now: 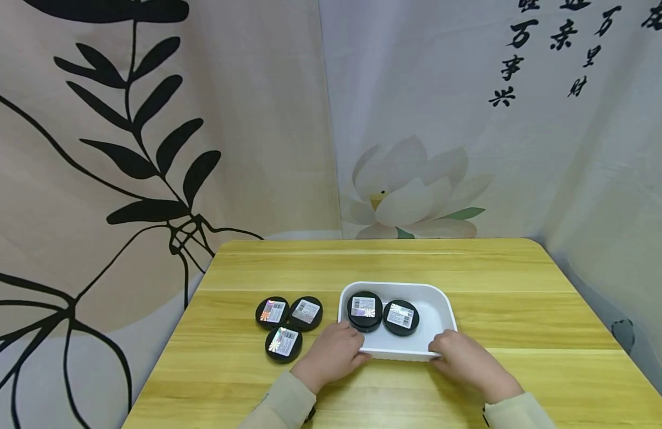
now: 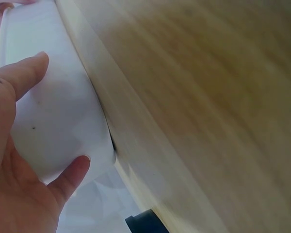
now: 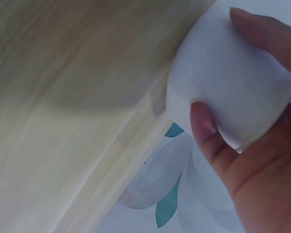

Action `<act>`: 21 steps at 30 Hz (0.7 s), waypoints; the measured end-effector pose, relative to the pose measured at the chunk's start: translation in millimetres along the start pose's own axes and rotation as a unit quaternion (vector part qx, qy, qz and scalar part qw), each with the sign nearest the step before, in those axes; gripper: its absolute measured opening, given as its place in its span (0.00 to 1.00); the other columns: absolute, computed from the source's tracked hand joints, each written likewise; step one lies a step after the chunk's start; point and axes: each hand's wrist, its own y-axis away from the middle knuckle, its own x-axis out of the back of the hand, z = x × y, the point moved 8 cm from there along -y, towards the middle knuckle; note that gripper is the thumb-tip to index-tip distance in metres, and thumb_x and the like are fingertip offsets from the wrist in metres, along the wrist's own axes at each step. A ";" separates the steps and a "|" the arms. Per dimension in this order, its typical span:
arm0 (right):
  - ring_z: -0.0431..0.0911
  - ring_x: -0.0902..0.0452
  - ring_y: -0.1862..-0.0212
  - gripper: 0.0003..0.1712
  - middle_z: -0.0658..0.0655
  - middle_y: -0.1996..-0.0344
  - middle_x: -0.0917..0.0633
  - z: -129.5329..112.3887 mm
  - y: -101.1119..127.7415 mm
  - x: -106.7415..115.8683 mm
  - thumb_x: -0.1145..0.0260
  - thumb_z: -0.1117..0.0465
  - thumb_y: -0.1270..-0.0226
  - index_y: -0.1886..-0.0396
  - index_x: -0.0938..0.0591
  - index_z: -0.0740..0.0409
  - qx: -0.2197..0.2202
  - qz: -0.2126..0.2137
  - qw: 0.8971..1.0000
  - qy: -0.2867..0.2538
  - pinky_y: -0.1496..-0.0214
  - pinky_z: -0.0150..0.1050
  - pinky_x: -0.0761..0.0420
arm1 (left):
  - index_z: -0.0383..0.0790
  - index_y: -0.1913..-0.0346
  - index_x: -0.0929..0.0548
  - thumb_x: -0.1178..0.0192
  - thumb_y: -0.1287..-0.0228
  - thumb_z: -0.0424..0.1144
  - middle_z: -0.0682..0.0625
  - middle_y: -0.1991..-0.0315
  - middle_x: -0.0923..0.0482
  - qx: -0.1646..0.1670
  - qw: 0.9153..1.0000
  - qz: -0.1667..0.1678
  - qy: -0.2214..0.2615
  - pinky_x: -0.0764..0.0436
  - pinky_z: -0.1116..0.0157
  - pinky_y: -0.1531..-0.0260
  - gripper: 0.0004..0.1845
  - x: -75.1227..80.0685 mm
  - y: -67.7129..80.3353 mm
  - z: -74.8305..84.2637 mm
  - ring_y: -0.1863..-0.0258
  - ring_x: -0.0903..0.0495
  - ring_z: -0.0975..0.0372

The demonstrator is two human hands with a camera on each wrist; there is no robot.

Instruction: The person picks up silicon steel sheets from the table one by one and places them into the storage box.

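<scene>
A white plastic tray [image 1: 406,350] lies on the wooden table with round black lidded containers in it. Each bears a white barcode label. The left container [image 1: 364,308] in the tray seems to sit on another; the right container [image 1: 401,317] lies beside it. My left hand [image 1: 335,353] grips the tray's front left corner, its thumb and a finger spread along the outer wall in the left wrist view. At the front right corner, my right hand [image 1: 467,361] holds the rim and wall, with thumb and finger against the tray's side [image 3: 233,73] in the right wrist view.
Left of the tray, three more black containers sit close together: one at the back left [image 1: 272,312], one at the back right [image 1: 306,313] and one in front [image 1: 283,343]. Behind the table [image 1: 524,286] hangs a printed curtain [image 1: 277,119].
</scene>
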 end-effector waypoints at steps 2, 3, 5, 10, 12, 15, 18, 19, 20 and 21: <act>0.33 0.33 0.76 0.14 0.39 0.82 0.23 0.4 -0.4 -0.6 0.23 0.62 0.50 0.83 0.21 0.44 0.004 0.004 1.000 0.006 0.73 0.34 0.29 | 0.52 0.72 0.22 0.43 0.31 0.63 0.60 0.64 0.17 0.001 1.000 0.000 0.002 0.25 0.67 0.57 0.20 0.4 0.0 -0.1 0.63 0.28 0.65; 0.33 0.33 0.76 0.14 0.39 0.82 0.23 0.5 -0.4 -1.1 0.23 0.62 0.50 0.83 0.21 0.44 0.006 0.006 1.000 0.008 0.73 0.34 0.29 | 0.52 0.72 0.22 0.43 0.31 0.63 0.60 0.64 0.17 0.002 1.000 0.000 0.003 0.24 0.67 0.57 0.20 0.5 -0.1 -0.1 0.63 0.27 0.65; 0.34 0.33 0.76 0.14 0.39 0.82 0.23 1.4 -0.2 -2.0 0.23 0.61 0.50 0.82 0.20 0.45 0.009 0.010 1.000 0.014 0.73 0.34 0.29 | 0.52 0.72 0.22 0.43 0.31 0.63 0.60 0.64 0.16 0.002 1.000 0.001 0.005 0.24 0.66 0.57 0.20 1.0 -0.1 -0.1 0.63 0.27 0.65; 0.35 0.33 0.75 0.12 0.39 0.82 0.24 4.6 0.5 -5.4 0.22 0.58 0.49 0.82 0.19 0.45 0.005 0.015 1.000 0.026 0.73 0.34 0.29 | 0.52 0.72 0.22 0.43 0.31 0.63 0.60 0.65 0.16 0.002 1.000 0.004 0.004 0.25 0.67 0.58 0.20 0.9 0.1 0.3 0.64 0.27 0.65; 0.35 0.33 0.75 0.12 0.39 0.82 0.24 5.7 0.5 -6.5 0.22 0.58 0.49 0.82 0.19 0.45 0.004 0.015 0.999 0.028 0.73 0.35 0.30 | 0.52 0.72 0.22 0.43 0.31 0.63 0.60 0.65 0.16 0.001 1.000 0.006 0.001 0.25 0.67 0.59 0.20 0.9 0.2 0.7 0.64 0.27 0.65; 0.35 0.34 0.75 0.12 0.39 0.82 0.24 7.0 0.4 -7.7 0.22 0.57 0.50 0.81 0.18 0.45 0.004 0.018 0.999 0.031 0.73 0.35 0.30 | 0.52 0.72 0.21 0.43 0.31 0.63 0.60 0.65 0.16 0.000 1.000 0.009 -0.004 0.25 0.66 0.59 0.20 1.2 0.2 1.1 0.64 0.26 0.65; 0.36 0.34 0.75 0.12 0.39 0.82 0.24 7.4 0.2 -7.5 0.21 0.56 0.50 0.81 0.18 0.45 0.007 0.026 0.999 0.033 0.73 0.35 0.31 | 0.52 0.71 0.21 0.43 0.31 0.63 0.60 0.65 0.16 0.001 1.000 0.009 -0.005 0.24 0.66 0.59 0.20 1.3 -0.1 1.1 0.63 0.26 0.65; 0.36 0.34 0.75 0.12 0.39 0.82 0.24 7.6 0.2 -7.5 0.21 0.56 0.50 0.82 0.18 0.45 0.009 0.029 0.999 0.035 0.73 0.35 0.31 | 0.52 0.71 0.21 0.43 0.31 0.63 0.60 0.65 0.16 0.001 1.000 0.008 -0.005 0.24 0.67 0.58 0.20 1.5 0.0 1.2 0.63 0.26 0.65; 0.36 0.34 0.75 0.12 0.39 0.82 0.24 7.7 0.2 -7.7 0.21 0.56 0.50 0.82 0.19 0.45 0.011 0.032 0.999 0.037 0.73 0.35 0.31 | 0.52 0.71 0.21 0.43 0.31 0.63 0.60 0.65 0.16 0.001 1.000 0.007 -0.005 0.24 0.67 0.58 0.20 1.5 0.0 1.2 0.63 0.26 0.65; 0.36 0.34 0.75 0.12 0.39 0.82 0.24 7.8 0.3 -7.7 0.21 0.56 0.50 0.82 0.19 0.45 0.013 0.035 0.999 0.038 0.72 0.35 0.31 | 0.52 0.71 0.20 0.43 0.31 0.63 0.60 0.64 0.16 0.001 1.000 0.006 -0.004 0.24 0.67 0.58 0.20 1.2 -0.1 1.3 0.63 0.26 0.65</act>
